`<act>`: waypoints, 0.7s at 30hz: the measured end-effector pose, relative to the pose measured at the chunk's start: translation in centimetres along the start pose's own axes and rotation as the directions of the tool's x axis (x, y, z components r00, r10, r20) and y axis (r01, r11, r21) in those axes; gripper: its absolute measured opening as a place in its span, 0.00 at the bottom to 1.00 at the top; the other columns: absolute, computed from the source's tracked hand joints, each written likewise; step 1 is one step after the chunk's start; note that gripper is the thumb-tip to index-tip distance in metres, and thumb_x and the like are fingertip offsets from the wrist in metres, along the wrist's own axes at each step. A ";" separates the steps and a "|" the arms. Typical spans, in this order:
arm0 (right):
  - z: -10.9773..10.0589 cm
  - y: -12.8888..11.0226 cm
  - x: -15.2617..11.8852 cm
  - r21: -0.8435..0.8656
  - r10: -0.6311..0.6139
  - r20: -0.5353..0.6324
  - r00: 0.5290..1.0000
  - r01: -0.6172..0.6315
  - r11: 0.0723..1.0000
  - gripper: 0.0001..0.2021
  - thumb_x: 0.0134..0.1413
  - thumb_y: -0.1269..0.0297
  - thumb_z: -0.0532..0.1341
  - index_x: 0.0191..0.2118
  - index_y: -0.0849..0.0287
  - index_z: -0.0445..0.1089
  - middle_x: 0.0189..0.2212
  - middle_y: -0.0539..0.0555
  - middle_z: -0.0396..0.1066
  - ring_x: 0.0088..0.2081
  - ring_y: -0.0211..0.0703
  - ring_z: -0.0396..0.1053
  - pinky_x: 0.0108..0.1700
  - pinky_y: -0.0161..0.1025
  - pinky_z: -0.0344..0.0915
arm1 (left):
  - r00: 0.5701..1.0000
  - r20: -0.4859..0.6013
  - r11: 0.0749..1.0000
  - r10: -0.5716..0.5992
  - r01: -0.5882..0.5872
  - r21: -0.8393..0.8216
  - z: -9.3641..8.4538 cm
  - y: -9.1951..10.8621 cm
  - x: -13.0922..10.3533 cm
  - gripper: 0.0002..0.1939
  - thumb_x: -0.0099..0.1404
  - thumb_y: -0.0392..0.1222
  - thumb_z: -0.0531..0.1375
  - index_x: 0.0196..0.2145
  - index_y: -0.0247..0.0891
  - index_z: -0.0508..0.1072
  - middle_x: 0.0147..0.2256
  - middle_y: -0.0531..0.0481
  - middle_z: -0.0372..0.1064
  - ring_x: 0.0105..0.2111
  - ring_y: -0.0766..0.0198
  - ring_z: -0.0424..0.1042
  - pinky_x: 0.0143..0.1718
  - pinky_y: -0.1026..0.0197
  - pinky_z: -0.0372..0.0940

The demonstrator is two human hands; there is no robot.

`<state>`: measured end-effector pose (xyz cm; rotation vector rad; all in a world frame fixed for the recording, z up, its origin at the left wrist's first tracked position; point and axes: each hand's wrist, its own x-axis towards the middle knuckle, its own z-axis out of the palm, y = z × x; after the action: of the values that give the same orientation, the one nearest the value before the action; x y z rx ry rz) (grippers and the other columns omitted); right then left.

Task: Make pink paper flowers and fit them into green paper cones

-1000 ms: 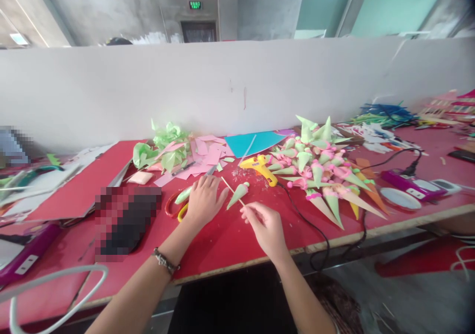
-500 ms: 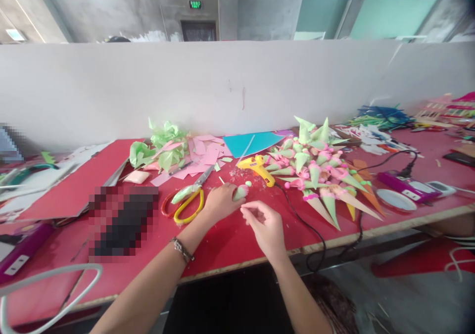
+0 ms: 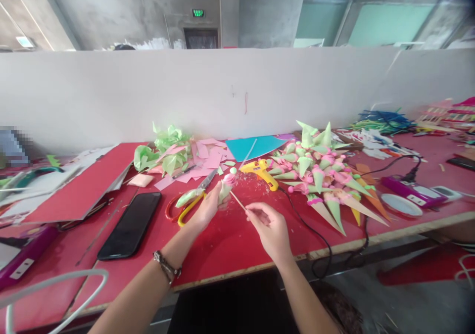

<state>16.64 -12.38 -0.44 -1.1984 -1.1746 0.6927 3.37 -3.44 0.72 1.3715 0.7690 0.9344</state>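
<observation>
Pale-green paper cone (image 3: 224, 189) with pink top is gripped in the left hand's (image 3: 210, 206) curled fingers, left of a yellow plastic glue gun (image 3: 265, 173), label unreadable; the right hand (image 3: 269, 228) pinches a thin wooden stick (image 3: 238, 200). Far back, a lit green sign (image 3: 198, 13) reads "EXIT."

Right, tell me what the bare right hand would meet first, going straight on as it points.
Past the thin pale wooden stick it holds, the right hand would probably meet the small green, pink-topped paper cone in the left hand; depth is unclear.
</observation>
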 end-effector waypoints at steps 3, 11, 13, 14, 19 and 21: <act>-0.4 -0.9 0.7 0.026 -0.010 0.025 1.000 0.010 1.000 0.07 0.48 0.64 0.59 0.33 0.60 0.70 0.29 0.55 0.73 0.31 0.42 0.72 0.35 0.37 0.70 | 0.997 0.058 0.987 -0.042 0.051 -0.152 -0.1 -0.3 0.2 0.18 0.63 0.52 0.41 0.26 0.38 0.60 0.19 0.56 0.49 0.15 0.72 0.46 0.18 0.63 0.44; 0.6 -5.1 5.4 0.018 -0.261 0.104 0.960 0.261 0.965 0.04 0.48 0.65 0.59 0.29 0.59 0.69 0.27 0.51 0.71 0.28 0.38 0.70 0.33 0.36 0.68 | 0.976 0.191 0.911 -0.109 0.174 -0.374 0.5 0.4 -0.3 0.14 0.63 0.49 0.46 0.29 0.37 0.61 0.23 0.54 0.53 0.18 0.72 0.52 0.19 0.66 0.51; 1.2 -5.2 6.5 -0.077 -0.372 0.174 0.912 0.389 0.918 0.03 0.48 0.66 0.58 0.28 0.58 0.69 0.28 0.51 0.69 0.31 0.38 0.68 0.35 0.36 0.66 | 0.978 0.181 0.890 -0.103 0.172 -0.423 0.5 0.8 -0.4 0.13 0.63 0.48 0.45 0.29 0.37 0.61 0.23 0.55 0.52 0.18 0.73 0.51 0.19 0.68 0.52; 1.5 -5.1 6.9 -0.109 -0.413 0.213 0.885 0.442 0.890 0.03 0.48 0.67 0.58 0.28 0.57 0.69 0.29 0.51 0.69 0.32 0.37 0.67 0.36 0.35 0.65 | 0.980 0.169 0.876 -0.105 0.171 -0.450 0.5 0.9 -0.4 0.14 0.64 0.48 0.45 0.28 0.37 0.60 0.22 0.55 0.51 0.18 0.73 0.50 0.20 0.69 0.52; 2.2 -3.5 7.9 -0.170 -0.488 0.269 0.830 0.540 0.824 0.04 0.48 0.70 0.59 0.28 0.55 0.69 0.29 0.50 0.65 0.35 0.38 0.65 0.39 0.36 0.62 | 0.983 0.144 0.822 -0.115 0.176 -0.542 0.4 1.6 -0.7 0.14 0.64 0.49 0.45 0.30 0.37 0.60 0.22 0.56 0.51 0.17 0.75 0.49 0.20 0.70 0.53; 2.4 -2.9 7.9 -0.170 -0.486 0.257 0.835 0.534 0.828 0.04 0.49 0.70 0.58 0.29 0.55 0.69 0.29 0.50 0.64 0.35 0.38 0.65 0.39 0.36 0.62 | 0.984 0.141 0.817 -0.109 0.170 -0.551 0.5 1.7 -0.7 0.15 0.64 0.49 0.44 0.30 0.37 0.61 0.22 0.56 0.52 0.17 0.75 0.49 0.20 0.70 0.53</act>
<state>16.29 -5.29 4.68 -0.9457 -1.7084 0.2680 3.31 -4.32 2.37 0.8205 0.4505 0.8738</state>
